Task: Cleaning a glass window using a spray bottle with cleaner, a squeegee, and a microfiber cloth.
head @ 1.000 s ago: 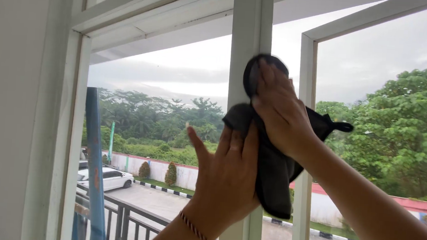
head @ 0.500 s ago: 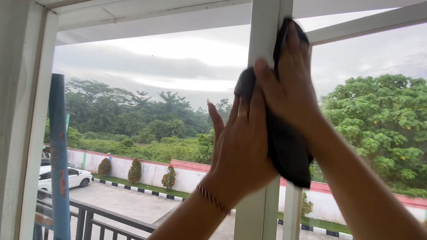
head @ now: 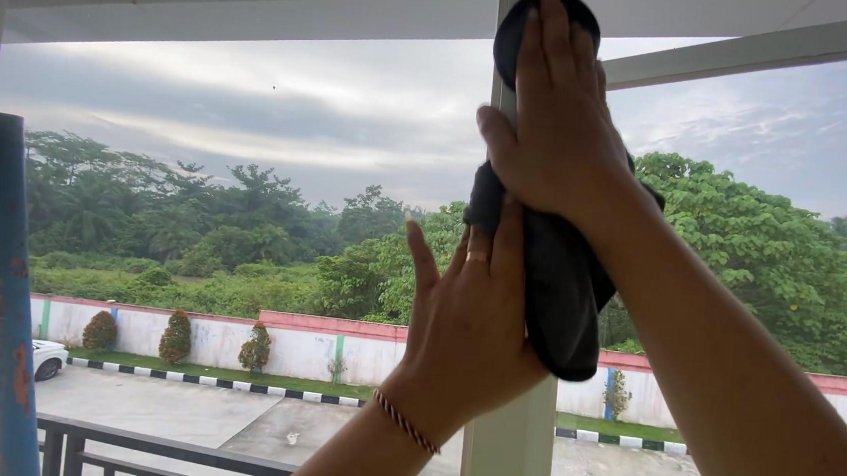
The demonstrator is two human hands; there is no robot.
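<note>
Two hands up on one white window post [head: 504, 442], and I'm watching from the head view. Biggest thing first: the post runs top to bottom; my right hand [head: 560, 128] presses a dark cloth [head: 558, 297] flat against it near the top, fingers together and laid over the cloth. My left hand [head: 467, 321] rests lower on the post, fingers spread, touching the cloth's hanging edge. I'd judge the wipe has reached the upper stretch; the lower post looks left to do. No containers in view.
</note>
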